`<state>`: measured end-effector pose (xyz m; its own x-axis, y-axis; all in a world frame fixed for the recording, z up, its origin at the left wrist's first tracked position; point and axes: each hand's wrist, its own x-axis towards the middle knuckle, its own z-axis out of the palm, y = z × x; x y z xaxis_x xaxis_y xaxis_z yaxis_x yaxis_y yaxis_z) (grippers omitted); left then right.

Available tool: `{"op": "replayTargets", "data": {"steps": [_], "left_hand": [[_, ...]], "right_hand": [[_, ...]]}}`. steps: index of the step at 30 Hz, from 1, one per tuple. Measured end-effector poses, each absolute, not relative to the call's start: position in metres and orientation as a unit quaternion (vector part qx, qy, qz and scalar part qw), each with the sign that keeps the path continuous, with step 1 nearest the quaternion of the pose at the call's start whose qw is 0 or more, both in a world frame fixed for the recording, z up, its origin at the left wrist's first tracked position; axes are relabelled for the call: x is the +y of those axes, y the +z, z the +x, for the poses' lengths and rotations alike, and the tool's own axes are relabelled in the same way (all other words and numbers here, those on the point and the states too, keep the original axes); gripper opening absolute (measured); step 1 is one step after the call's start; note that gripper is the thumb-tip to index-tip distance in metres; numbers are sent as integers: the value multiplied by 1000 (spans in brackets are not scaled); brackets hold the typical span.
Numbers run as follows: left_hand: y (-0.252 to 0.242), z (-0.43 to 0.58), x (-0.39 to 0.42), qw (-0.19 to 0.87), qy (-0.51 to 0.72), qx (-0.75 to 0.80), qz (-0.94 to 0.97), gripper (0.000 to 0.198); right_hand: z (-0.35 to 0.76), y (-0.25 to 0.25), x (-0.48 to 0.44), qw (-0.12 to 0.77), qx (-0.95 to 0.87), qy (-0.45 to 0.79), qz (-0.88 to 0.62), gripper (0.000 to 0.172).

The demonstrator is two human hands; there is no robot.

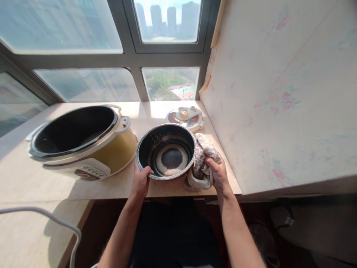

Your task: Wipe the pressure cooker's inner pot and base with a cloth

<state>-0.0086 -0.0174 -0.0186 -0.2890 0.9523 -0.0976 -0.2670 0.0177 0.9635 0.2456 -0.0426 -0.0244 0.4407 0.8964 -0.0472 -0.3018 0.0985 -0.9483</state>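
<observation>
A dark, round inner pot (172, 158) with marks on its inside wall is tilted towards me over the counter. My left hand (141, 179) grips its near left rim, thumb over the edge. In my right hand (216, 172) is a bunched, grey-white cloth (205, 156), against or close beside the pot's right side; whether they touch I cannot tell. To the left stands the yellow-and-white electric pressure cooker (111, 158), open at the top with a dark inside. Behind the pot lies the cooker's lid (186, 118), its handle facing up.
The pale wooden counter (156, 111) runs along a grey-framed window (173, 47). A flower-papered wall (279, 93) bounds it on the right. At the lower left a grey cable (55, 219) curves over a lower wooden surface (22, 238).
</observation>
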Motion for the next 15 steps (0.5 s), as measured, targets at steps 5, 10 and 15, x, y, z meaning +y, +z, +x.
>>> {"op": "replayTargets", "data": {"steps": [5,10,15], "left_hand": [[-16,-18,-21,525,630,493,291,48],[-27,-39,-23,513,634,501,290,36],[-35,-55,-24,518,632,513,263,40]], "right_hand": [[250,-9,-46,663,-353,414,-514,45],[245,26,-59,626,-464,385,-495,64],[234,49,-57,602,-529,353,-484,67]]}}
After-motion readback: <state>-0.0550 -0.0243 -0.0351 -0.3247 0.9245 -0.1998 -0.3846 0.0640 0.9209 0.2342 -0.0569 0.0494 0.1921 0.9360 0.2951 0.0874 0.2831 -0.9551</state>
